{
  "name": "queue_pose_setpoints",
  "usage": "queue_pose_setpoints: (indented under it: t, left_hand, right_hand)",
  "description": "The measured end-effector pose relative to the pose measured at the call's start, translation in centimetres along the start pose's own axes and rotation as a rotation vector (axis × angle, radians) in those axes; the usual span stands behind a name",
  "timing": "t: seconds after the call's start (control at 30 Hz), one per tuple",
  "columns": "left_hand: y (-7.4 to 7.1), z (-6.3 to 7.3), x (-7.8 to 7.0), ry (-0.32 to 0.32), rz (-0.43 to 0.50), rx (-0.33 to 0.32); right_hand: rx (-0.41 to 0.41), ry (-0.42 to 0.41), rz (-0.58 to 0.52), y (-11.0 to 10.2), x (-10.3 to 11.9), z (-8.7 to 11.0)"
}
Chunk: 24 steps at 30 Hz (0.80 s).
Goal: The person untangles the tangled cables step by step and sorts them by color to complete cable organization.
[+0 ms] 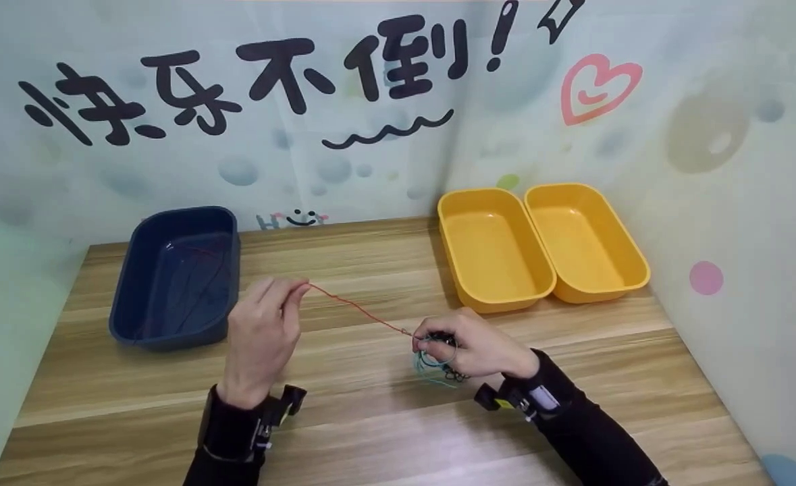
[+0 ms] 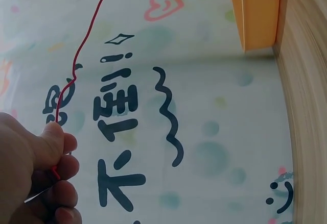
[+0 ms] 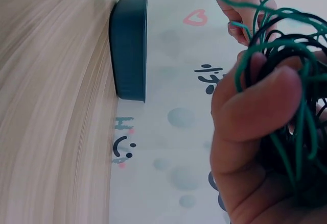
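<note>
A thin red cord (image 1: 360, 309) runs taut between both hands above the table. My left hand (image 1: 262, 334) pinches its upper end between thumb and forefinger; in the left wrist view the red cord (image 2: 75, 63) rises from the thumb tip, and a short piece shows between the fingers below. My right hand (image 1: 475, 343) grips a tangled bundle of green and black cords (image 1: 431, 368), with the red cord's other end at its fingertips. The right wrist view shows green loops (image 3: 301, 112) spilling over the curled fingers. The inside of the right palm is partly hidden by the bundle.
At the left stands a dark blue bin (image 1: 175, 283) with a few thin dark and red strands inside. Two yellow bins (image 1: 499, 246) stand side by side at the back right. Printed walls (image 1: 398, 175) border the wooden table (image 1: 364, 425) at the back and sides.
</note>
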<state>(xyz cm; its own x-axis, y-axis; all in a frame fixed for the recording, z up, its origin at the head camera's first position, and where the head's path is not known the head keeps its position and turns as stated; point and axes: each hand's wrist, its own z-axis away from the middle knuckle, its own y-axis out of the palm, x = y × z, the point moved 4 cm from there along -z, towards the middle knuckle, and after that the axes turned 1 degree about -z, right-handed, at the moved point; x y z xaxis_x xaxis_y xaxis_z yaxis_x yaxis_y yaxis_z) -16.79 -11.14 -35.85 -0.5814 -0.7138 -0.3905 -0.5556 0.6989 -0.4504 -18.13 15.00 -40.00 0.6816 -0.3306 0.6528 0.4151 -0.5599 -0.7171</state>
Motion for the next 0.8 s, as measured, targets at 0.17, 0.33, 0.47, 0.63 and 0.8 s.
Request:
queue_pose_setpoints:
  t: [0.17,0.33,0.47,0.63,0.8]
  left_hand:
    - [-0.17,-0.05,0.15,-0.003,-0.009,-0.003]
    - [-0.32,-0.04,0.25,-0.006,-0.017,-0.006]
    - [-0.38,-0.01,0.28,-0.004,-0.022,-0.003]
    - [-0.42,-0.03,0.36,-0.007,-0.027,-0.007]
    - [-0.5,-0.13,0.45,-0.017,-0.036,-0.017]
  right_hand:
    - [0.026,-0.006,0.008,0.06,0.11,-0.07]
    - [0.052,-0.001,0.031,0.15,0.13,-0.1]
    - [0.07,0.0,0.048,0.2,0.14,-0.07]
    - [0.071,-0.006,0.049,0.2,0.17,-0.05]
    - [0.044,-0.007,0.053,0.08,0.19,-0.03]
